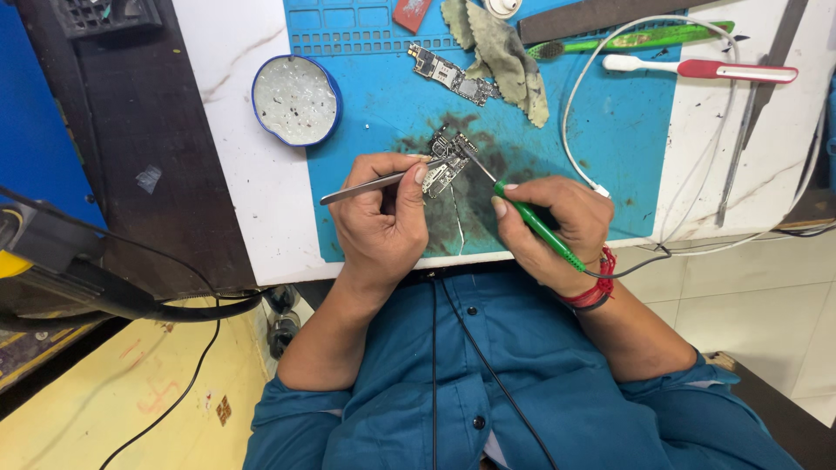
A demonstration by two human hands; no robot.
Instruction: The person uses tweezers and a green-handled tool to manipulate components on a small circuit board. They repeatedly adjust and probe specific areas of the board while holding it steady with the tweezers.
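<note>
Metal tweezers (370, 185) are pinched in the left hand (383, 218), fingers closed tight on them, the tips laid against a small circuit board (448, 161). A green-handled soldering iron (531, 222) is gripped like a pen in the right hand (557, 228), its thin tip set down on the same board. The board is held at the near middle of a blue work mat (610, 130), over a dark scorched patch. The two hands are kept close together, side by side. A second circuit board (453, 76) is seen farther back, beside a grey cloth (505, 52). A round blue tin (296, 100) is placed left of the mat. A green toothbrush (644, 39) and a white and red toothbrush (705, 68) are laid at the far right, with a white cable (570, 104) looped across the mat.
</note>
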